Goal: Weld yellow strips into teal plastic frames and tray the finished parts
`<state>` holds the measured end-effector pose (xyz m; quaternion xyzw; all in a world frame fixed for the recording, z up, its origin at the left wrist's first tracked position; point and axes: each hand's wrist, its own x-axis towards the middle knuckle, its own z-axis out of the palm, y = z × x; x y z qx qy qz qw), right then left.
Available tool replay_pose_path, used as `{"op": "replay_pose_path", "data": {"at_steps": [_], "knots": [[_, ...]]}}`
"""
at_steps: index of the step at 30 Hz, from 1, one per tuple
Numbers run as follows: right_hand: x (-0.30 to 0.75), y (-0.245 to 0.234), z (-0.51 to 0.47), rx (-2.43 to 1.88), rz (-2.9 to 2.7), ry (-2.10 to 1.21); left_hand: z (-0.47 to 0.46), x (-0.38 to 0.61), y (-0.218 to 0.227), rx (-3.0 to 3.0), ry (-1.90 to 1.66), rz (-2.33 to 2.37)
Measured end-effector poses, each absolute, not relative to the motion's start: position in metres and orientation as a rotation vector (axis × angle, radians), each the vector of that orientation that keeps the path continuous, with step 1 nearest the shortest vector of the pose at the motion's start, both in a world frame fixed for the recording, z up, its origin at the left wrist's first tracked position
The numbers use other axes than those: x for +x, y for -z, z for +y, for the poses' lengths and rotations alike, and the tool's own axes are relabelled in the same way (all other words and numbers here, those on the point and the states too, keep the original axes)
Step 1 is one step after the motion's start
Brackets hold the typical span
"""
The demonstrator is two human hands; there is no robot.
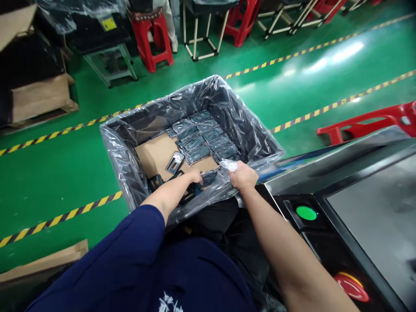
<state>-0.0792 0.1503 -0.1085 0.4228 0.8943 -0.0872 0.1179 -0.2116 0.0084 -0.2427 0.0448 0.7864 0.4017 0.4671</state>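
Well, hands [196, 177] [243, 175] at the plastic-lined bin's [235, 112] near side

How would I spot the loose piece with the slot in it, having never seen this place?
Start with the big dark bin lined with clear plastic, mid-picture. On the brown cardboard inside, look just left of the neat rows of wrapped dark pieces. The slotted piece lies slanted there; unlike those neighbours, it has a pale, shiny rim and a tan-looking slot in its middle.
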Motion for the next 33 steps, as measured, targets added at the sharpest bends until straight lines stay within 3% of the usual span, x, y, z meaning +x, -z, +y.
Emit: {"op": "replay_pose_path", "data": {"at_steps": [11, 18, 24, 33], "knots": [[-0.081, 0.096, 0.142, 1.150, 2.727, 0.658, -0.072, -0.205, 0.171, 0.519, -1.104, 2.342], [-0.095, 0.095, 0.067, 0.725, 3.044, 1.360, -0.089, -0.179, 0.143, 0.656, -1.190, 2.405], [-0.099, 0.098, 0.054, 0.751, 3.208, 1.236, -0.100, -0.170, 0.138, 0.753, -1.231, 2.407], [-0.092, 0.095, 0.052, 0.398, 3.236, 1.049, -0.114, -0.164, 0.130, 0.685, -1.192, 2.293]]}}
